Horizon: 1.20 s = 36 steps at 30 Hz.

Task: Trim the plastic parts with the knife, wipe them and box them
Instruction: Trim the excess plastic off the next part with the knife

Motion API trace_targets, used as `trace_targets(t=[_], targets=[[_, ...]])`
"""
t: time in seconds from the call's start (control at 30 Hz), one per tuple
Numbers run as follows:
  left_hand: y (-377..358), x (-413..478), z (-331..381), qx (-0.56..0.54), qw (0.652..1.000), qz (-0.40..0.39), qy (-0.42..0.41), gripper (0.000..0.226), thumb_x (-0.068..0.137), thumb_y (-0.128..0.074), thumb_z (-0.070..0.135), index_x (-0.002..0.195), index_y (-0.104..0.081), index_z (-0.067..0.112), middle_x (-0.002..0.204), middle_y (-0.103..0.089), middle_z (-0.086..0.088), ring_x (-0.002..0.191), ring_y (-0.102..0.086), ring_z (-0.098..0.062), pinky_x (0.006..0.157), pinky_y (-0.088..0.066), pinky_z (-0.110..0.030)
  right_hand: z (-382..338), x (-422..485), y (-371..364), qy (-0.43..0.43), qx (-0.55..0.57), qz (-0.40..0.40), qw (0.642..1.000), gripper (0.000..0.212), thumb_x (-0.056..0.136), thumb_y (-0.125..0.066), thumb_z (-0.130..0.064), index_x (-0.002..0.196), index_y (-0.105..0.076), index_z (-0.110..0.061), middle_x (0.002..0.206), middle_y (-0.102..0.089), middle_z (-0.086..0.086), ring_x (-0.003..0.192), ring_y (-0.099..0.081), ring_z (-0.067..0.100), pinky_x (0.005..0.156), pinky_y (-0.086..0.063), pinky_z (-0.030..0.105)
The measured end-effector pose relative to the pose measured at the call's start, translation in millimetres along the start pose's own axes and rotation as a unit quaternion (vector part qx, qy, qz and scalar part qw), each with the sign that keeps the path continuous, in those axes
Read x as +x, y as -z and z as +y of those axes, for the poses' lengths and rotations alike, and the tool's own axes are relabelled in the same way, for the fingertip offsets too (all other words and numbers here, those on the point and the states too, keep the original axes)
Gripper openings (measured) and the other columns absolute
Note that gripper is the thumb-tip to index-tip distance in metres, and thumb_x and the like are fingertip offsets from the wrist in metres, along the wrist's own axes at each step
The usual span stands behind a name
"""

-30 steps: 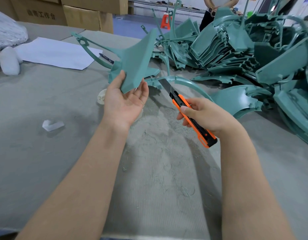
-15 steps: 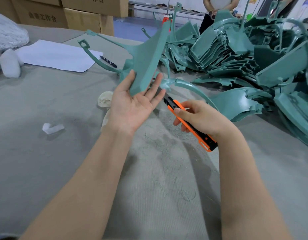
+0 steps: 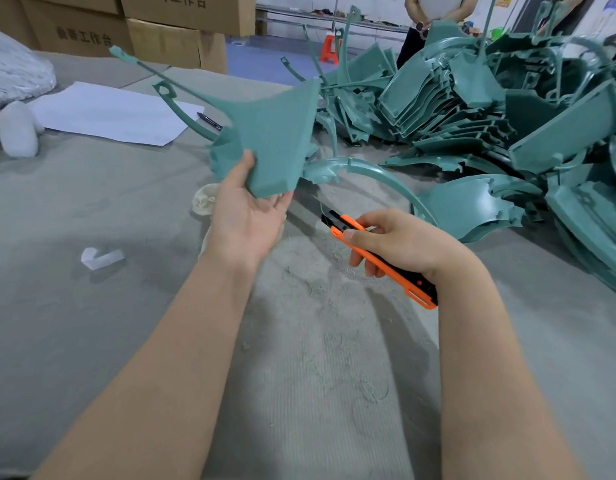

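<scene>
Above the grey felt table point(image 3: 92, 323), your left hand point(image 3: 246, 220) held one teal plastic part point(image 3: 275, 140) clear of the surface. Palm faced up. The thumb lay on the near face of the part's wide fan-shaped panel, with the fingers under and behind its lower edge, so the panel was pinched between them. Two thin curved arms ran from the panel up and to the left, each ending in a small lug.

Your right hand point(image 3: 403, 244) was just to the right and lower, apart from the part. Its fingers were wrapped round the orange-and-black knife point(image 3: 417, 292), thumb laid along the top of the handle. The nose of the knife pointed up-left toward the part without touching it. Blade too thin to make out with certainty.

Teal shavings point(image 3: 334, 341) were scattered on the felt between your forearms. A heaped pile of matching parts point(image 3: 472, 116) filled the table's far right side. A crumpled whitish rag point(image 3: 202, 202) lay just left of your left hand, partly hidden by it. A small white scrap point(image 3: 100, 258) sat well to the left. Farther back were a white sheet of paper point(image 3: 116, 114) with a pen point(image 3: 209, 121) at its right edge, and stacked cardboard boxes point(image 3: 161, 32) behind it. Another person point(image 3: 434, 8) stood beyond the pile.
</scene>
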<state>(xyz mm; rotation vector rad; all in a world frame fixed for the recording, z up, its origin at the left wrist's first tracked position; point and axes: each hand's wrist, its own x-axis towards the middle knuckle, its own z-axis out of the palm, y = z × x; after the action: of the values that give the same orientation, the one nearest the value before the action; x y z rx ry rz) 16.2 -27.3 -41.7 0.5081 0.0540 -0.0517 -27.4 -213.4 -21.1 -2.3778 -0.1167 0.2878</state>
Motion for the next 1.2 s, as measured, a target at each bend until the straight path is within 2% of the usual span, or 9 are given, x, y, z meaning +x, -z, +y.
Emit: trace_targets(t=[0.27,0.43,0.5,0.6,0.7,0.93,1.03,1.1,1.2], targets=[[1.5,-0.8,5.6,-0.049,0.998,0.025,0.015,0.024,0.095,-0.055,0.022,0.116,-0.058,0.012,0.089,-0.068,-0.006,0.074,-0.067,-0.018,0.067,-0.055,-0.028,5.3,3.5,-0.9,-0.005,0.026,0.028,0.999,0.017,0.098,-0.054,-0.032,0.105,-0.061,-0.019,0.082,-0.072,0.001,0.056,-0.065,0.006,0.056,-0.052,0.02],[-4.4,-2.9,-1.5,-0.034,0.998,0.044,0.04,0.014,0.096,-0.052,0.023,0.096,-0.06,0.012,0.069,-0.063,-0.001,0.056,-0.052,-0.011,0.054,-0.039,-0.02,4.8,10.6,-5.3,-0.019,0.146,0.11,0.983,0.017,0.096,-0.058,-0.027,0.102,-0.058,-0.011,0.083,-0.071,0.011,0.064,-0.072,0.018,0.071,-0.061,0.039],[-6.2,-4.0,-6.2,-0.022,0.997,0.038,0.059,0.017,0.096,-0.051,0.026,0.092,-0.061,0.013,0.071,-0.064,0.0,0.061,-0.052,-0.011,0.06,-0.038,-0.022,2.5,14.9,-8.7,-0.022,0.21,0.147,0.966,0.012,0.097,-0.058,-0.024,0.094,-0.056,-0.012,0.082,-0.07,0.01,0.072,-0.074,0.024,0.079,-0.059,0.05],[-8.2,-6.6,-16.0,0.042,0.994,0.021,0.098,0.027,0.095,-0.05,0.032,0.116,-0.06,0.017,0.107,-0.067,-0.003,0.096,-0.061,-0.017,0.093,-0.04,-0.041,-4.2,21.8,-17.1,-0.03,0.311,0.189,0.931,0.021,0.096,-0.059,-0.026,0.09,-0.054,-0.007,0.081,-0.065,0.008,0.088,-0.071,0.033,0.086,-0.056,0.055],[-10.2,-10.9,-20.7,0.094,0.981,-0.05,0.163,0.045,0.095,-0.049,0.033,0.137,-0.051,0.017,0.127,-0.061,-0.007,0.114,-0.058,-0.026,0.097,-0.041,-0.048,-10.7,26.4,-25.8,-0.029,0.361,0.22,0.906,0.021,0.095,-0.061,-0.027,0.092,-0.056,-0.007,0.085,-0.06,0.01,0.084,-0.061,0.026,0.093,-0.053,0.05],[-4.6,-11.8,-17.2,0.177,0.943,-0.148,0.238,0.037,0.082,-0.056,0.031,0.117,-0.06,0.018,0.098,-0.072,0.0,0.081,-0.069,-0.015,0.077,-0.054,-0.032,-11.2,35.7,-36.3,-0.088,0.517,0.207,0.826,0.025,0.093,-0.054,-0.01,0.07,-0.053,-0.019,0.052,-0.056,-0.008,0.055,-0.049,0.01,0.064,-0.039,0.025],[-3.1,-13.6,-18.7,0.219,0.93,-0.143,0.257,0.034,0.084,-0.057,0.031,0.115,-0.062,0.019,0.1,-0.073,0.001,0.082,-0.071,-0.015,0.07,-0.056,-0.03,-13.7,34.7,-33.3,-0.121,0.562,0.198,0.794,0.016,0.097,-0.049,-0.012,0.095,-0.065,-0.01,0.083,-0.069,0.002,0.081,-0.063,0.02,0.072,-0.045,0.029],[-2.6,-16.0,-20.5,0.247,0.921,-0.147,0.265,0.033,0.087,-0.055,0.03,0.118,-0.061,0.019,0.105,-0.072,0.0,0.086,-0.071,-0.016,0.068,-0.057,-0.029,-13.3,33.4,-31.3,-0.125,0.55,0.202,0.801,0.032,0.097,-0.048,-0.013,0.123,-0.061,0.001,0.117,-0.068,0.015,0.109,-0.062,0.035,0.086,-0.045,0.038],[-5.1,-18.9,-22.4,0.258,0.917,-0.156,0.261,0.038,0.086,-0.058,0.028,0.12,-0.059,0.013,0.103,-0.073,-0.004,0.084,-0.071,-0.019,0.069,-0.058,-0.033,-9.0,30.9,-24.7,-0.102,0.534,0.209,0.812,0.036,0.098,-0.047,-0.014,0.131,-0.056,-0.001,0.13,-0.062,0.019,0.105,-0.06,0.035,0.092,-0.046,0.042]])
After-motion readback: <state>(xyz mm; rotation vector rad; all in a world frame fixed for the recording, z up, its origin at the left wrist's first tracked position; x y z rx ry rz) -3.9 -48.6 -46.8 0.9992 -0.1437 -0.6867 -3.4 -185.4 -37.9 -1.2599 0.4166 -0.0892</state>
